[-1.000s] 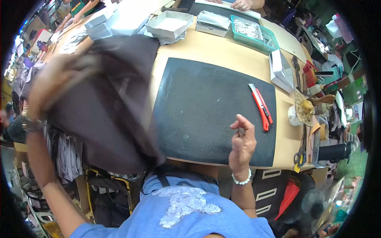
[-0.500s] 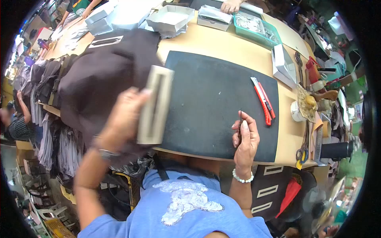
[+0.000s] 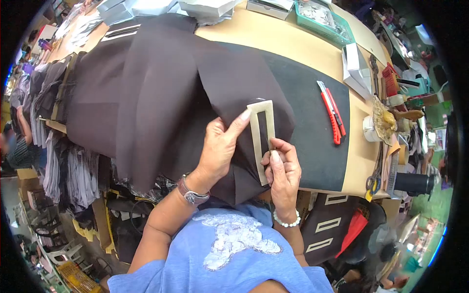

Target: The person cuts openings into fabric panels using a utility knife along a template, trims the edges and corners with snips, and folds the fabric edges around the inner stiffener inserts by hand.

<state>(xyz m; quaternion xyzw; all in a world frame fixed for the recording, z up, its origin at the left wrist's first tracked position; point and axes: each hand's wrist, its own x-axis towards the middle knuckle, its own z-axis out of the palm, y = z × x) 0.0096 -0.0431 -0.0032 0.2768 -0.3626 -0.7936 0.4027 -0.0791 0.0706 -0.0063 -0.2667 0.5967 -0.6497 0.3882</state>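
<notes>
A red utility knife (image 3: 334, 122) with its blade out lies to the right of our hands, well apart from them, and beyond it we see an open white box (image 3: 359, 71) and a teal basket (image 3: 320, 30) of small pale pieces. Near the right edge stand a white cup (image 3: 369, 129) and scissors (image 3: 372, 184). A large dark brown sheet (image 3: 166, 88) spreads from the left across part of the black mat (image 3: 312, 146), covering it. On the sheet's near right part, in front of us, is a narrow cream rectangular frame (image 3: 256, 141). Our left hand (image 3: 217, 149) grips the sheet, thumb on the frame's upper left corner. Our right hand (image 3: 283, 171) is curled closed at the frame's lower right side; whether it pinches something slim we cannot tell. The mat lies on a pale wooden table (image 3: 234, 31). Below right we see a dark panel (image 3: 330, 234) with cream frames beside a red cloth (image 3: 351, 237); at left, grey fabric (image 3: 83, 171) hangs in a cluttered workroom, near another person (image 3: 22, 146).
</notes>
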